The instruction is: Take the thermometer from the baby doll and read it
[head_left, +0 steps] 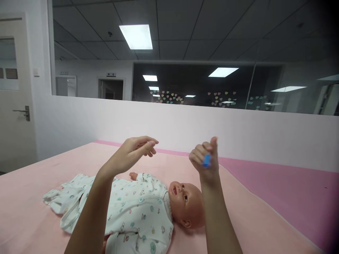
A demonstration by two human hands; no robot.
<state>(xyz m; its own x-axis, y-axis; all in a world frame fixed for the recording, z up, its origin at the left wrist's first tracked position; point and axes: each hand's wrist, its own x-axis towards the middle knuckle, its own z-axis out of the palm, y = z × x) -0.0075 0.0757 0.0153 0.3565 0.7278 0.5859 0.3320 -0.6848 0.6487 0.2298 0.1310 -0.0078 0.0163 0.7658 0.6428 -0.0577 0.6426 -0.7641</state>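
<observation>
I am looking across an office room with ceiling light panels (pixel 136 36), a dark glass partition with heart stickers (pixel 169 97) and a door (pixel 13 95) at far left; below it all lies a pink padded mat (pixel 259 218) against a low white wall (pixel 185 123).

My right hand (pixel 205 160) is raised above the mat, fingers curled closed around a small blue object (pixel 207 160), of which only a short length shows between the fingers; what it is I cannot tell. Its visible part runs roughly up and down, thumb standing above it. My left hand (pixel 136 150) is lifted at the same height, to the left of the right and apart from it, fingers loosely gathered toward the thumb and pointing right, holding nothing that I can see. So the blue object lies to the right of the left fingertips, with open air between the two hands.

Beneath both forearms a baby doll (pixel 185 203) lies on its back, head to the right, legs to the left, in a white printed sleepsuit (pixel 137 211). Its long axis runs left to right across the mat. The right hand hangs above the doll's head, the left above its chest.

There is open mat to the right and far side; the wall closes off the far edge.
</observation>
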